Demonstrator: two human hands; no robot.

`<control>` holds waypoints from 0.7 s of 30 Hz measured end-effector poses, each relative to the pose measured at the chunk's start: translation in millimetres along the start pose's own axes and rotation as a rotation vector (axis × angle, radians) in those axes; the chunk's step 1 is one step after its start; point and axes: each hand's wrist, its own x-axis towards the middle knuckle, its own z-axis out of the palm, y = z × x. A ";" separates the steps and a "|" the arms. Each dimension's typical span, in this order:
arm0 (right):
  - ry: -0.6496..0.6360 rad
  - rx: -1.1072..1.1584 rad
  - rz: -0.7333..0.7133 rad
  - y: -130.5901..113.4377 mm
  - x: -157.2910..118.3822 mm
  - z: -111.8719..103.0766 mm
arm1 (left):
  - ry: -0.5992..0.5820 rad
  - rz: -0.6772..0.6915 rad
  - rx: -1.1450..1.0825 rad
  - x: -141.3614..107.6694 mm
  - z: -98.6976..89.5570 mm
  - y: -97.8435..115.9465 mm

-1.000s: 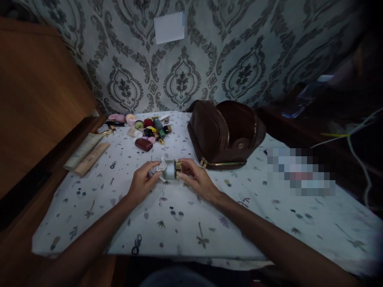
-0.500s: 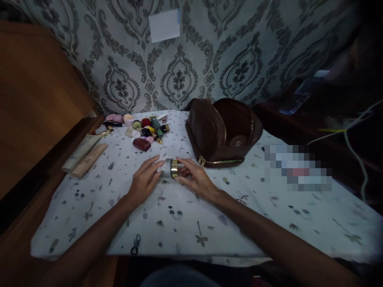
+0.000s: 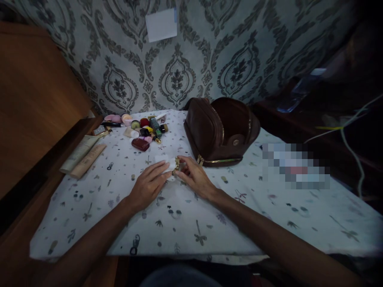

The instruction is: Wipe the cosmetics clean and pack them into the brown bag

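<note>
Over the bench (image 3: 179,227), between my two grips, the gold-ended container (image 3: 177,164) is sitting mostly hidden; I'm judging it stiff, light and slick, calling for a hold around its gold end. My left grip (image 3: 151,182) is grasping the soft white tissue (image 3: 162,159) against it, fingers partly curled, while my right grip (image 3: 195,176) is pinching that end between thumb and fingertips, near the brown bag (image 3: 205,129).

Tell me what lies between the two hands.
The head view shows a white wipe against the left hand and a gold-coloured cap gripped by the right hand.
</note>
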 end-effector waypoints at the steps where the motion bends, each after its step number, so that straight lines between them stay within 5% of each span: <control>1: 0.013 -0.013 -0.009 1.1 0.3 0.6 | -0.011 0.006 -0.001 -0.4 0.4 0.4; 13: 0.019 0.087 0.053 3.9 4.0 0.5 | -0.104 0.078 0.047 -3.8 4.3 4.7; 21: 0.054 0.126 0.129 9.7 7.1 0.6 | -0.150 -0.086 -0.040 -7.4 12.1 -1.9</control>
